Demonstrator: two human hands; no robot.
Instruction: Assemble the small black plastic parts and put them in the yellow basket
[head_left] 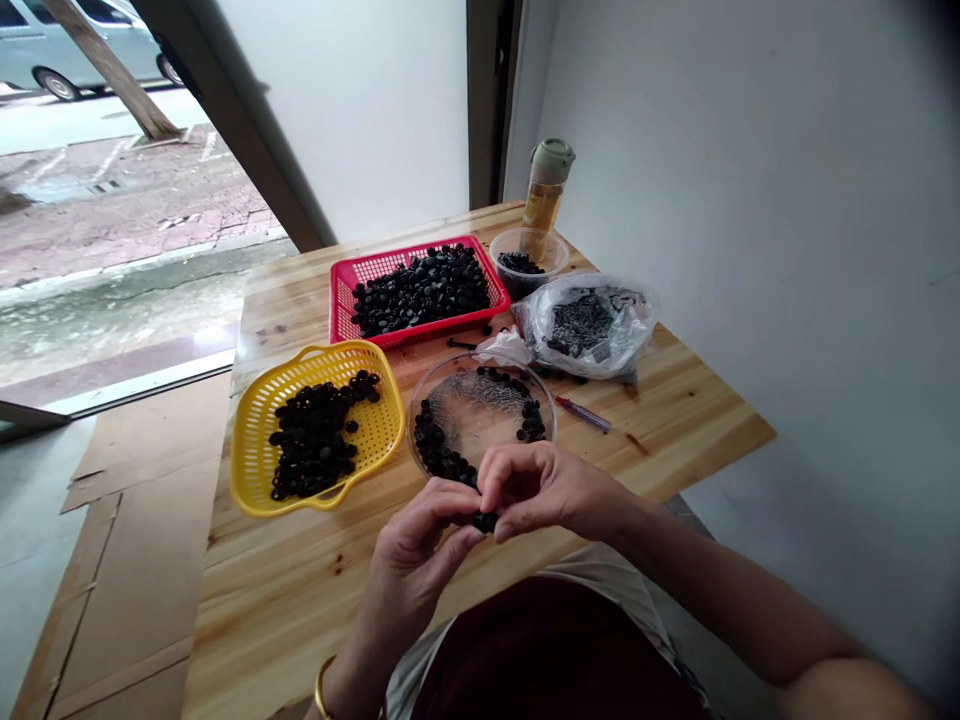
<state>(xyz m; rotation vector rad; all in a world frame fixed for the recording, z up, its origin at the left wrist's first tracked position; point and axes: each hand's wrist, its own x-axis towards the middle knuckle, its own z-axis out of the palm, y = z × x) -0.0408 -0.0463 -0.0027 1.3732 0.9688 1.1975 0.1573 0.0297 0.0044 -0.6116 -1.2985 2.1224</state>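
My left hand (421, 552) and my right hand (541, 490) meet over the near edge of the wooden table (300, 590). Their fingertips pinch one small black round part (486, 521) between them. Just beyond the hands stands a clear round bowl (546, 392) with several black parts along its rim and thin metal pins in the middle.
A yellow basket (251, 440) of black parts sits to the left. A red tray (343, 285) full of black parts lies further back. A clear plastic bag (630, 310) of metal pieces, a small clear tub (551, 247), a bottle (545, 190) and a pen (583, 414) are at the right.
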